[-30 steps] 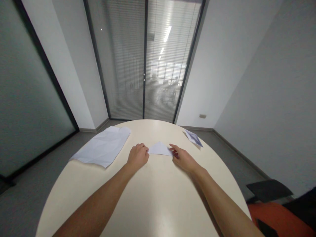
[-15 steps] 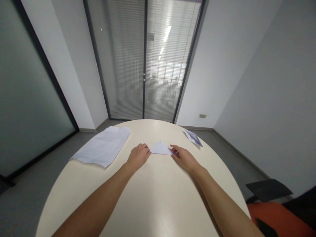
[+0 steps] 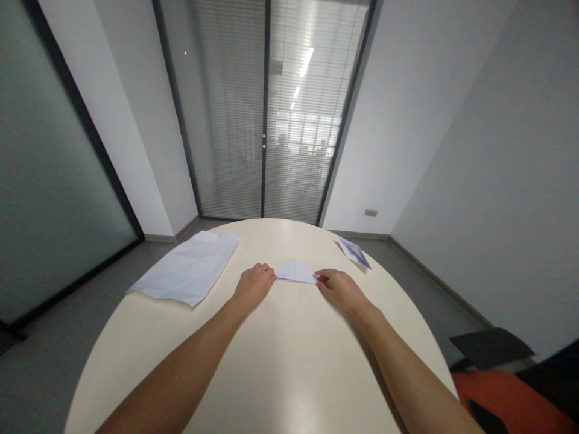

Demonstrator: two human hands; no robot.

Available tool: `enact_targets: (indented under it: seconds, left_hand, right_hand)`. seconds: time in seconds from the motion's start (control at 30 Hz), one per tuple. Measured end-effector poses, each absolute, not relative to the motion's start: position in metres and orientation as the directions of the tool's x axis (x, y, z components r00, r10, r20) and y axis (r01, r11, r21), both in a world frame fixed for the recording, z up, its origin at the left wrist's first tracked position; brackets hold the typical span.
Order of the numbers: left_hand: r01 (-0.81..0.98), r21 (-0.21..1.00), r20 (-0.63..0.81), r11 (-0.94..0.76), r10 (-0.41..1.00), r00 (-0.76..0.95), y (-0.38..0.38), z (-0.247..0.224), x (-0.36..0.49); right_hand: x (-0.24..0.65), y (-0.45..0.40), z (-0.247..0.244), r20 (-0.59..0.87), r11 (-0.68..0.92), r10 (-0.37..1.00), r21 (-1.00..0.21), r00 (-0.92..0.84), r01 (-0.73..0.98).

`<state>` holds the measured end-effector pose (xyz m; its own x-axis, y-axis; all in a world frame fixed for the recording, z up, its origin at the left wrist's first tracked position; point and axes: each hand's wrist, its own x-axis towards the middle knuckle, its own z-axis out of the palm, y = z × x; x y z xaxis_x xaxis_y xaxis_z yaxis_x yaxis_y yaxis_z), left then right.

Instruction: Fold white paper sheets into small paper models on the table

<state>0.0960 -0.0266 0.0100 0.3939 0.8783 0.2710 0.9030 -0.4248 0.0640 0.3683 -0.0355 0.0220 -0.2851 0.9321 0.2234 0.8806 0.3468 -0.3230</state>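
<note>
A small folded white paper triangle [image 3: 295,271] lies on the pale round table [image 3: 275,349], its point facing away from me. My left hand [image 3: 257,283] is closed at its left corner, with the fingertips on the paper. At the right corner, my right hand [image 3: 339,289] pinches the paper between thumb and fingers.
Creased white sheets [image 3: 190,268] lie at the table's left edge. Another folded paper piece [image 3: 355,252] rests near the far right edge. A chair with a red seat [image 3: 511,398] and black armrest stands at the lower right. Glass panels with blinds are beyond the table.
The fingers of my right hand have closed on the right corner of the folded paper. My left hand has hardly moved.
</note>
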Motion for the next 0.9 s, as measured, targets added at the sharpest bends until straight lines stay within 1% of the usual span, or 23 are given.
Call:
enact_targets:
  seconds: [0.17, 0.43, 0.57, 0.77, 0.9]
  left_hand:
    - [0.909, -0.013, 0.276, -0.417, 0.872, 0.404, -0.026, 0.009, 0.096]
    - [0.911, -0.030, 0.294, -0.412, 0.867, 0.402, -0.025, 0.007, 0.095]
    - [0.917, -0.019, 0.274, -0.399, 0.880, 0.389, -0.028, 0.012, 0.097]
    - [0.927, 0.031, 0.263, -0.375, 0.898, 0.354, -0.030, 0.014, 0.097]
    - [0.933, 0.063, 0.279, -0.354, 0.904, 0.324, -0.029, 0.011, 0.097]
  right_hand:
    - [0.364, -0.040, 0.029, 0.223, 0.381, 0.917, -0.243, -0.331, 0.892]
    - [0.367, -0.037, 0.022, 0.265, 0.385, 0.912, -0.284, -0.314, 0.878]
    - [0.368, -0.036, 0.020, 0.287, 0.388, 0.906, -0.275, -0.310, 0.880]
    - [0.368, -0.036, 0.018, 0.333, 0.356, 0.900, -0.193, -0.280, 0.914]
    - [0.369, -0.032, 0.017, 0.369, 0.360, 0.891, -0.223, -0.263, 0.906]
